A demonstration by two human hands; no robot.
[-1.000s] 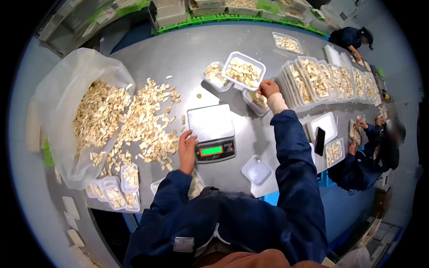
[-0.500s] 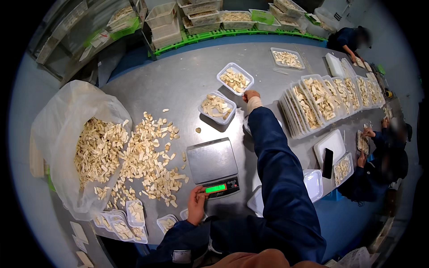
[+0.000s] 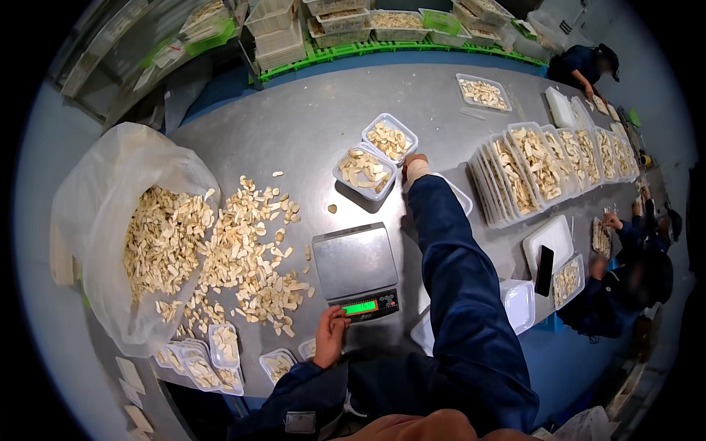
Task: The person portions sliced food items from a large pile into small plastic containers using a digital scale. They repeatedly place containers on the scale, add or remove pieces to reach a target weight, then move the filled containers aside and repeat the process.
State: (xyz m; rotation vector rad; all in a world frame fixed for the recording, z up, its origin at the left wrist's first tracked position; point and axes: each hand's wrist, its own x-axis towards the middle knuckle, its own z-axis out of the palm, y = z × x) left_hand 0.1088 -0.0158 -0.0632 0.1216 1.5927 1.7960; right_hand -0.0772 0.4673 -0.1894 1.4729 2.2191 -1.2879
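Out ahead, my right hand (image 3: 415,163) has its fingers closed at the near right corner of a clear plastic tub (image 3: 390,137) of pale slices, which look like mushroom; its fingertips are partly hidden. Against that tub's near side stands a second filled tub (image 3: 364,173). My left hand (image 3: 331,334) rests at the front left corner of a digital scale (image 3: 355,261), thumb and bent forefinger slightly apart, touching beside its lit green display. The scale's metal plate bears nothing. Left of it, loose slices (image 3: 254,257) spill from a large translucent bag (image 3: 95,242).
Filled small tubs (image 3: 224,345) stand at the near left edge. On the right are a row of upright filled trays (image 3: 529,165), a black phone (image 3: 544,270) and white lids (image 3: 518,305). Co-workers (image 3: 632,283) work along the right side. Crates (image 3: 338,29) line the back.
My right hand has drawn the far tub nearer, so it now meets the second tub. The left hand stays at the scale. The whole view has shifted slightly.
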